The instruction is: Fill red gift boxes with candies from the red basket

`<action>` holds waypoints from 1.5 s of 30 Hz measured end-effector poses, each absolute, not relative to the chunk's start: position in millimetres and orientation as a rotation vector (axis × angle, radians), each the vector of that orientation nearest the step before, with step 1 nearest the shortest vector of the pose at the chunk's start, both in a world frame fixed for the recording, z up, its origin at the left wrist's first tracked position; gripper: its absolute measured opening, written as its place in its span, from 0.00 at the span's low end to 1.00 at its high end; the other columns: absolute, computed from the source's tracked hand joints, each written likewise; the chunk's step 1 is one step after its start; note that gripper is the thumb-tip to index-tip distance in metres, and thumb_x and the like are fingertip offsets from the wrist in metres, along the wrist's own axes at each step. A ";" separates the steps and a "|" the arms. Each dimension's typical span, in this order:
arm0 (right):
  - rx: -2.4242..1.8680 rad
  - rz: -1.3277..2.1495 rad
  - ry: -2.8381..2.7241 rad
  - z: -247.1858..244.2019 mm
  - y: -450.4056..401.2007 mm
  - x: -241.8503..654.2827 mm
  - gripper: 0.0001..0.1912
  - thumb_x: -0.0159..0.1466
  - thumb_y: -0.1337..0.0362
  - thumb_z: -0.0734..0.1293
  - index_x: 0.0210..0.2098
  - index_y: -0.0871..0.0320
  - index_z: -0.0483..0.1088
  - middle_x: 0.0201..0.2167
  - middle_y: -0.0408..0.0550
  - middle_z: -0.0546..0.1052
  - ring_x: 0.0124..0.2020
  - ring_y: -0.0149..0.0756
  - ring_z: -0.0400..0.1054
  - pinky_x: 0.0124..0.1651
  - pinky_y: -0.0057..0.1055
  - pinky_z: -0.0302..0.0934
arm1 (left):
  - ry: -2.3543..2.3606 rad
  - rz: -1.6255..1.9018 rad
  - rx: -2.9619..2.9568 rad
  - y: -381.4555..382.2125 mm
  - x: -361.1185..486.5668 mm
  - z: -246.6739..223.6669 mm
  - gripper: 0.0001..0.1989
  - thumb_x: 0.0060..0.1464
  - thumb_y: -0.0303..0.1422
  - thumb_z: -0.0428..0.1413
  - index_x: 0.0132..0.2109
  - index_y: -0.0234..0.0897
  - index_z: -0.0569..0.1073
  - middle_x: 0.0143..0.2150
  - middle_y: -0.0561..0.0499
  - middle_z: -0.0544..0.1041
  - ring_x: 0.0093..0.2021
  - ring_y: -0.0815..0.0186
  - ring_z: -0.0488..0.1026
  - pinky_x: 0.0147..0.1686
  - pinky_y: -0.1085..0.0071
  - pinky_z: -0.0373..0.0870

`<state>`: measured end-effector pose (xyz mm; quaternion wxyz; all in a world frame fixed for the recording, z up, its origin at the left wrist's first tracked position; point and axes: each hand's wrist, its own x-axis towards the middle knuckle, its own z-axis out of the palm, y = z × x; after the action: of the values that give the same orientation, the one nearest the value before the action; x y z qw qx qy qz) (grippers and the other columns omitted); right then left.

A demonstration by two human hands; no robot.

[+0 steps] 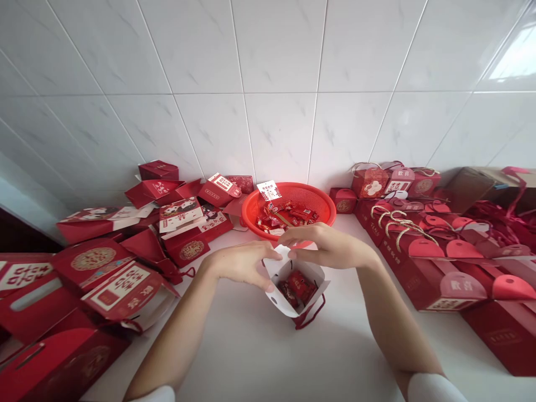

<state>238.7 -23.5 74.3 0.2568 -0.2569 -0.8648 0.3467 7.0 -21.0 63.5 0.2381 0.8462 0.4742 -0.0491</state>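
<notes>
A small open white-lined red paper box (298,290), filled with red-wrapped sweets (298,286), stands mid-surface, ahead of the near edge. Its top flaps are pinched by the left hand (238,266) and right hand (324,244). If tilted, sweets may be spilled; flaps may be creased.

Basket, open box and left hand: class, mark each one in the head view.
Basket (318,196), head view, bare red mesh rim.
Open box (281,291), head view, white inner wall.
Left hand (240,267), head view, back of hand.
</notes>
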 end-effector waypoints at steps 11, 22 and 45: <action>-0.805 0.962 -2.080 39.3 -57.7 292.3 0.22 0.59 0.61 0.75 0.53 0.51 0.77 0.54 0.49 0.79 0.56 0.46 0.72 0.61 0.44 0.63 | 1.253 -0.234 2.368 -25.7 11.9 65.9 0.32 0.48 0.45 0.64 0.61 0.46 0.74 0.58 0.48 0.74 0.62 0.51 0.68 0.51 0.71 0.68; -1.102 0.854 -1.549 -40.8 -67.1 268.5 0.19 0.60 0.50 0.72 0.48 0.49 0.76 0.50 0.46 0.80 0.51 0.44 0.73 0.57 0.43 0.63 | 1.043 0.049 2.475 -40.2 31.4 55.4 0.35 0.53 0.44 0.62 0.68 0.48 0.66 0.69 0.50 0.66 0.69 0.52 0.62 0.62 0.65 0.63; -0.960 0.648 -1.629 -62.1 -75.1 256.8 0.26 0.70 0.43 0.59 0.39 0.55 0.79 0.46 0.53 0.80 0.48 0.43 0.74 0.51 0.37 0.66 | 0.868 0.641 2.084 -35.1 51.8 -23.3 0.22 0.52 0.46 0.63 0.52 0.44 0.73 0.59 0.45 0.71 0.60 0.54 0.70 0.58 0.58 0.69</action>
<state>256.8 -75.1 -62.1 0.5406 -0.4040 -0.6857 0.2726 51.8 -35.1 -23.3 0.3871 0.8188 0.3411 0.2518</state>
